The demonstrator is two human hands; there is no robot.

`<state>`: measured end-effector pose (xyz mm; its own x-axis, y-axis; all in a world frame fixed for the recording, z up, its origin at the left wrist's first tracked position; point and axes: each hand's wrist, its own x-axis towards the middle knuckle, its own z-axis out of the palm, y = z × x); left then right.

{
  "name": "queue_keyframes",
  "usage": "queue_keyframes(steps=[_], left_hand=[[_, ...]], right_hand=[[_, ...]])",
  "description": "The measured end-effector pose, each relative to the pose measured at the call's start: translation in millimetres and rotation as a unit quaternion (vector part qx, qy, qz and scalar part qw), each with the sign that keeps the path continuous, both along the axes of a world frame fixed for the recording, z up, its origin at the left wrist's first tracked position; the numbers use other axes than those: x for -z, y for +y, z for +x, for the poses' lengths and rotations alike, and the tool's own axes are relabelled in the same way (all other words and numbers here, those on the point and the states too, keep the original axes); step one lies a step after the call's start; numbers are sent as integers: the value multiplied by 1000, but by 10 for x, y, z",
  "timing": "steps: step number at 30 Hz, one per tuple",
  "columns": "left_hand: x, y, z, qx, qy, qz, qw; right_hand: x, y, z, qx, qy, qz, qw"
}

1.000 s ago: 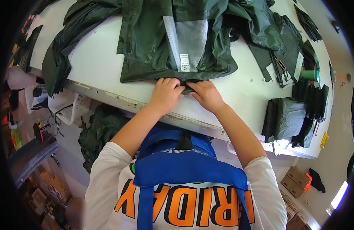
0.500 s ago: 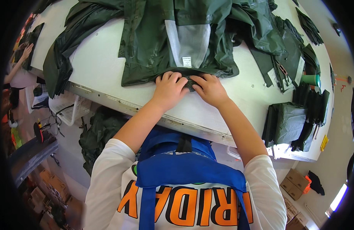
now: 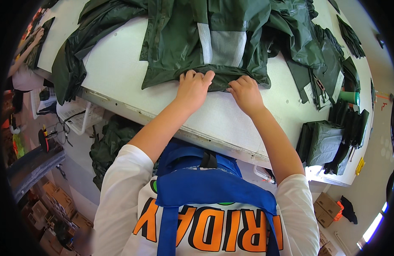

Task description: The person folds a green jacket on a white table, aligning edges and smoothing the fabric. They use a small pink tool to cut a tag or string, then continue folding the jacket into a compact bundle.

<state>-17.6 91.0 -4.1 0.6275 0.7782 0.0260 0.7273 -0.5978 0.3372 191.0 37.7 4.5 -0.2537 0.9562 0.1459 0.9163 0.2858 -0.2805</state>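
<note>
A dark green raincoat [image 3: 175,40] with a shiny surface lies spread on the white table, its hem toward me. A pale grey mesh lining [image 3: 226,48] shows at its middle, above the hem. My left hand [image 3: 194,88] is closed on the hem left of centre, thumb and fingers pinching the folded edge. To its right, my right hand [image 3: 247,94] pinches the same hem, thumb against bent fingers. Between them a strip of hem stretches along the table. The undersides of my fingers are partly hidden by the fabric.
Green sleeves [image 3: 69,70] drape over the table's left front edge. At right lie green pieces with a zipper [image 3: 320,84], a green thread spool [image 3: 350,97] and folded dark garments [image 3: 320,138]. A white basket [image 3: 79,117] sits below left. Another person's hands [image 3: 35,38] work at far left.
My hands have moved farther apart along the hem. A small white label on the mesh is now out of sight. The whole view has shifted slightly.
</note>
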Motion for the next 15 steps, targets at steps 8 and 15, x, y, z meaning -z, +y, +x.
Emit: queue_keyframes(steps=[8,15], left_hand=[[-69,98,-202,45,-24,112,992],[-151,249,-470,143,5,15,990]], right_hand=[[-73,21,-175,60,-56,-71,994],[-379,-146,-287,21,-54,-30,998]])
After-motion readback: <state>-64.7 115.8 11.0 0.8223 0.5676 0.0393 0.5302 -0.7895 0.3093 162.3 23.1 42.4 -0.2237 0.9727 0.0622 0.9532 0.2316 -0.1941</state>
